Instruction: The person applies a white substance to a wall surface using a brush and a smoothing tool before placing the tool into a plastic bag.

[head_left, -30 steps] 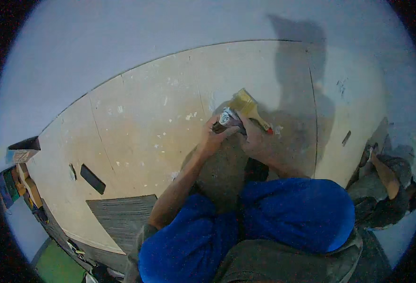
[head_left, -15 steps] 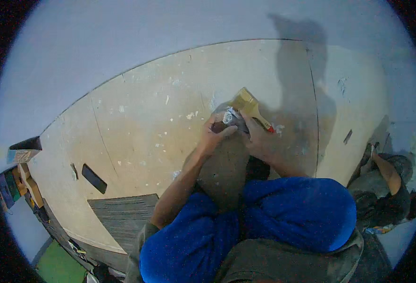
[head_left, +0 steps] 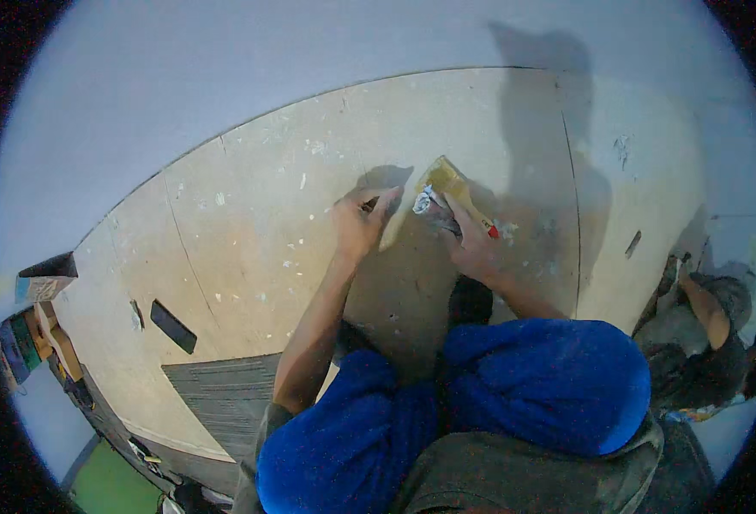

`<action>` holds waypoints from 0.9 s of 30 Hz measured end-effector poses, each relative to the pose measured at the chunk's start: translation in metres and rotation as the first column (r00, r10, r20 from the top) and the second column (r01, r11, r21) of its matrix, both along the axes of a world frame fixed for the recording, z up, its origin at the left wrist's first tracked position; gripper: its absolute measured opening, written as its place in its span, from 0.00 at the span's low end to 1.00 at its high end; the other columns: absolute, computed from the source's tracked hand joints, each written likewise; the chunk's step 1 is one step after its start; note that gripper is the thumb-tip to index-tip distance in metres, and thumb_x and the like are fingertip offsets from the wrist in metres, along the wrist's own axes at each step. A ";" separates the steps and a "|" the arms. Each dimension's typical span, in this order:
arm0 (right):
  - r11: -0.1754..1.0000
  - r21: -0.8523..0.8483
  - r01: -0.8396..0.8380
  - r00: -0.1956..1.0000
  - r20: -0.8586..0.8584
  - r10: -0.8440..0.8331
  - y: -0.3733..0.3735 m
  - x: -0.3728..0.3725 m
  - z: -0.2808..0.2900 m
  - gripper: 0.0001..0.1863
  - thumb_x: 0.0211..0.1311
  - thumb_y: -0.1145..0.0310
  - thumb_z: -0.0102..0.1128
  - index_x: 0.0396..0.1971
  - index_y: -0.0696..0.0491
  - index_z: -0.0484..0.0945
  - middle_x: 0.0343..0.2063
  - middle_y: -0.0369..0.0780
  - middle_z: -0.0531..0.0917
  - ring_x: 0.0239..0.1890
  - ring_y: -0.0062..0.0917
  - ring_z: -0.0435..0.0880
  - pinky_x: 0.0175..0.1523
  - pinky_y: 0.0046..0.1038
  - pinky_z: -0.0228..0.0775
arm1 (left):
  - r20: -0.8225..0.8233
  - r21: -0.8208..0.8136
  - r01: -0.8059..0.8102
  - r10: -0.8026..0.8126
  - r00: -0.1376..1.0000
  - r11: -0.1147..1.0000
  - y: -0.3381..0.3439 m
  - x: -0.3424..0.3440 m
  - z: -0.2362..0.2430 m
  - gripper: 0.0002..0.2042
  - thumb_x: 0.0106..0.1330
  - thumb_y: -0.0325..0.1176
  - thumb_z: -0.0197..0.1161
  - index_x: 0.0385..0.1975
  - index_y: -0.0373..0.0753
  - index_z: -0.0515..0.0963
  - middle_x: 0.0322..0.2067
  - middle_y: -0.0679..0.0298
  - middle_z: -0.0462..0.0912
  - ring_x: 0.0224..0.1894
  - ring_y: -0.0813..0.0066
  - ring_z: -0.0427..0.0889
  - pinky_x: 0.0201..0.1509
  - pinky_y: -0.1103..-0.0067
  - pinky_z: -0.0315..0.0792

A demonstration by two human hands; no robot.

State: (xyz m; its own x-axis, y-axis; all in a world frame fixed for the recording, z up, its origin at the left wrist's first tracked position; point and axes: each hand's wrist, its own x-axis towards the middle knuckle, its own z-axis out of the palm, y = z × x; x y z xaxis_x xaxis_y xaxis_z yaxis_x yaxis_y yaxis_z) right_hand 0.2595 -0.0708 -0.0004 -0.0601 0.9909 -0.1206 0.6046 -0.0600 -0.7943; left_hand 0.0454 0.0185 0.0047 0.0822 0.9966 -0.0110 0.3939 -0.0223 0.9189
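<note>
Head view: a person in blue trousers [head_left: 541, 385] sits at a pale board surface [head_left: 258, 214] flecked with white. The right hand [head_left: 474, 247] holds a whitish roll [head_left: 423, 204] with a darker grey part, its fingers closed about the grey part and its pale end directed toward the left hand [head_left: 361, 227]. The left hand is apart from the roll, its fingers curled and narrowly spaced; whether they hold anything cannot be told. A flat brush [head_left: 445, 177] with yellowish bristles and a red-tipped handle lies on the board just beyond the roll, partly hidden by it and by the right hand. Farther left are a dark rectangular slab [head_left: 173, 326], a small dark piece [head_left: 136, 314] beside it, and a grey ribbed mat [head_left: 224, 390] nearer the person. At the far left edge stands an open box [head_left: 48, 277]. At the right, a co-worker [head_left: 691, 338] bends low, one bare arm extended.
</note>
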 end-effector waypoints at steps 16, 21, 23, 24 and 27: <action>1.000 0.019 0.024 0.999 -0.030 -0.023 -0.008 0.003 -0.007 0.34 0.64 0.66 0.59 0.68 0.58 0.60 0.62 0.54 0.70 0.66 0.46 0.66 0.69 0.38 0.58 | -0.091 -0.052 0.236 -0.240 0.967 0.970 0.000 -0.018 0.021 0.20 0.60 0.25 0.64 0.53 0.35 0.72 0.52 0.49 0.76 0.41 0.54 0.83 0.41 0.69 0.79; 0.995 0.097 -0.018 0.998 -0.057 0.024 0.000 0.001 0.004 0.34 0.64 0.67 0.60 0.68 0.58 0.60 0.61 0.54 0.70 0.66 0.46 0.67 0.68 0.39 0.59 | -0.494 -0.275 0.775 -0.775 0.395 0.570 0.017 -0.074 0.082 0.28 0.63 0.41 0.66 0.60 0.36 0.67 0.56 0.46 0.71 0.59 0.47 0.72 0.62 0.61 0.69; 0.999 0.033 -0.031 0.997 -0.070 0.033 0.000 0.004 0.011 0.34 0.64 0.66 0.60 0.68 0.58 0.60 0.62 0.54 0.70 0.66 0.45 0.67 0.69 0.40 0.58 | -0.437 -0.609 0.684 -0.889 0.133 0.402 0.026 -0.083 0.113 0.32 0.63 0.51 0.65 0.61 0.38 0.67 0.55 0.50 0.73 0.58 0.48 0.74 0.62 0.62 0.70; 0.999 0.002 -0.040 0.997 -0.071 0.040 -0.001 0.006 0.012 0.34 0.64 0.66 0.60 0.68 0.58 0.60 0.62 0.54 0.70 0.66 0.45 0.67 0.69 0.40 0.58 | -0.414 -0.732 0.594 -0.910 0.004 0.335 0.031 -0.082 0.129 0.33 0.63 0.54 0.64 0.62 0.38 0.67 0.55 0.51 0.74 0.59 0.49 0.74 0.62 0.62 0.70; 0.994 0.086 -0.071 0.996 -0.045 0.075 0.000 0.009 0.001 0.36 0.67 0.55 0.54 0.70 0.56 0.57 0.65 0.51 0.68 0.68 0.42 0.64 0.70 0.40 0.56 | -0.453 -0.846 0.403 -0.869 -0.199 0.348 0.060 -0.064 0.154 0.32 0.63 0.57 0.62 0.59 0.39 0.70 0.51 0.52 0.78 0.58 0.52 0.74 0.62 0.62 0.70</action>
